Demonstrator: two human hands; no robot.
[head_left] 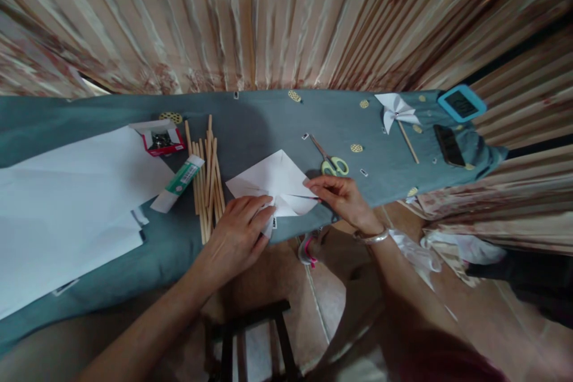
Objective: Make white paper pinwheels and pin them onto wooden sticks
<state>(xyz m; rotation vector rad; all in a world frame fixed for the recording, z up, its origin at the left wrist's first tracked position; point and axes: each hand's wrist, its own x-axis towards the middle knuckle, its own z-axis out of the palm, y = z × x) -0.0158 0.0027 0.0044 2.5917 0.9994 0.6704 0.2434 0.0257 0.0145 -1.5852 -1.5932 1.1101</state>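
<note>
A white paper square (pixel 275 174) with slits cut in from its corners lies near the table's front edge, one part folded over toward its middle. My left hand (pixel 244 224) presses its fingertips on the folded part near the centre; its thumb is partly under the hand and the paper. At the right corner, my right hand (pixel 338 194) pinches the paper beside a slit. Just beyond that hand lie scissors (pixel 333 165) with light green handles. Wooden sticks (pixel 208 182) are heaped to the left of the paper.
A glue-like green and white box (pixel 178 184) and an open red box (pixel 162 140) lie by large white paper sheets (pixel 67 209) on the left. At the right are a finished paper pinwheel (pixel 397 113), a blue-framed timer (pixel 462 103) and a phone (pixel 449 145). Curtains hang behind the table.
</note>
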